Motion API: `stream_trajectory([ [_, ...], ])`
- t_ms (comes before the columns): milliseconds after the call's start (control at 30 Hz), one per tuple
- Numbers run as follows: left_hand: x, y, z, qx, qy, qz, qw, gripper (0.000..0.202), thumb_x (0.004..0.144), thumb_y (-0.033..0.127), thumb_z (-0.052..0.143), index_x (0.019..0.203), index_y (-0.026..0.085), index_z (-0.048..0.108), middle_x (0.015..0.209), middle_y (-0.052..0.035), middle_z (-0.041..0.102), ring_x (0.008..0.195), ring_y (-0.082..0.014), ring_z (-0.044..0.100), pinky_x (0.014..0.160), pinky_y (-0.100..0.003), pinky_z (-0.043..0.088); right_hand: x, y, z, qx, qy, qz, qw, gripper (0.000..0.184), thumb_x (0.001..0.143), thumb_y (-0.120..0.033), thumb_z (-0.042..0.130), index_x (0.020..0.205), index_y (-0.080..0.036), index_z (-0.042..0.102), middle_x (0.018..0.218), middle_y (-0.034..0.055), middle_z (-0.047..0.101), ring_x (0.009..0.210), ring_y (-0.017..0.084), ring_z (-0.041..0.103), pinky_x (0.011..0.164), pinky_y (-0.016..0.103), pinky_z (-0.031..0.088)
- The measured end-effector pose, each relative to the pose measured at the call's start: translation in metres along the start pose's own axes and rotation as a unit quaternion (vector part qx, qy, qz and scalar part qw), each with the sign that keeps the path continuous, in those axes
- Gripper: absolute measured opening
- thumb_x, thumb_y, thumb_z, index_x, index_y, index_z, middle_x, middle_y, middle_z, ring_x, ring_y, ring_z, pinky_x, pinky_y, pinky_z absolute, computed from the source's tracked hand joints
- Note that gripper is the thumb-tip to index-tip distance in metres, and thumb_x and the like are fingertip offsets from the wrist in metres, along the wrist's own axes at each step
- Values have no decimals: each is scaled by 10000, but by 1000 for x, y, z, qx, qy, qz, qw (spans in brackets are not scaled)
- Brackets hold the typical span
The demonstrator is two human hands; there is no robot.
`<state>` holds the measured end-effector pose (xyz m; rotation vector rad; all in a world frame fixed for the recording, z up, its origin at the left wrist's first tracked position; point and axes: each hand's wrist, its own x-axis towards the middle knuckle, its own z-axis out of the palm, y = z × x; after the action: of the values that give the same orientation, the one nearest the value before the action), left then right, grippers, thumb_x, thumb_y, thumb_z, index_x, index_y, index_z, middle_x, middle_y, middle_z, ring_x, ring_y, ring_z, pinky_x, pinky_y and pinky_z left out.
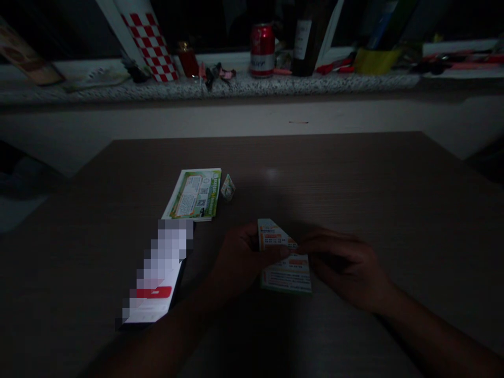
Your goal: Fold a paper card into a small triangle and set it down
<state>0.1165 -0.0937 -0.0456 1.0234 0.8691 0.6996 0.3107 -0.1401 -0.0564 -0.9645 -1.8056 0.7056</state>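
Note:
A printed paper flyer (pixel 285 273) lies on the dark wooden table (pixel 354 178) in front of me, its top right corner folded over. My left hand (pixel 240 260) grips its left edge, thumb pressed on the fold. Fingers of my right hand (pixel 346 268) are pinched on the flyer's right side at the crease. A stack of green-edged flyers (pixel 193 194) lies further back to the left, with a small folded paper piece (pixel 228 187) beside it. A lit phone (pixel 157 278) lies left of my left hand.
Behind the table runs a speckled stone sill (pixel 236 86) carrying a red can (pixel 262 50), a dark bottle (pixel 305 39), a red-and-white checked box (pixel 151 39), a yellow bowl (pixel 374 60) and small clutter. The room is dim.

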Motion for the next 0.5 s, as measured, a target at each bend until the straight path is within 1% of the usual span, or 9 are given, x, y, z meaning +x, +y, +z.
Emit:
stream_trajectory([
  [100, 0, -3, -2, 15, -2, 5, 1000, 185, 681, 208, 803, 818, 154, 692, 759, -4, 731, 664, -152, 692, 611, -249, 551, 1, 2, -1, -29, -21, -28, 999, 293, 804, -14, 579, 1035, -168, 674, 933, 79, 701, 849, 172, 667, 697, 312, 567],
  [200, 2, -5, -4, 25, -8, 5, 1000, 169, 705, 229, 787, 830, 157, 697, 781, -2, 734, 685, -149, 692, 630, -245, 552, 0, 6, -2, -44, -26, -38, 998, 279, 821, -18, 580, 1035, -171, 673, 922, 74, 696, 847, 169, 654, 696, 313, 557],
  [333, 4, -4, -7, 60, -4, -16, 998, 120, 763, 222, 729, 859, 158, 698, 803, -6, 744, 719, -150, 703, 648, -235, 556, -1, 13, -5, -53, -48, -24, 997, 260, 840, -35, 569, 1023, -188, 673, 900, 59, 695, 843, 172, 639, 701, 321, 538],
  [500, 5, -2, -8, 136, 15, -23, 990, 138, 771, 177, 696, 904, 149, 673, 855, -33, 753, 772, -183, 720, 671, -261, 565, -1, 17, -8, -71, -92, -6, 993, 288, 827, -21, 541, 1016, -190, 678, 874, 45, 699, 848, 182, 629, 750, 352, 507],
])
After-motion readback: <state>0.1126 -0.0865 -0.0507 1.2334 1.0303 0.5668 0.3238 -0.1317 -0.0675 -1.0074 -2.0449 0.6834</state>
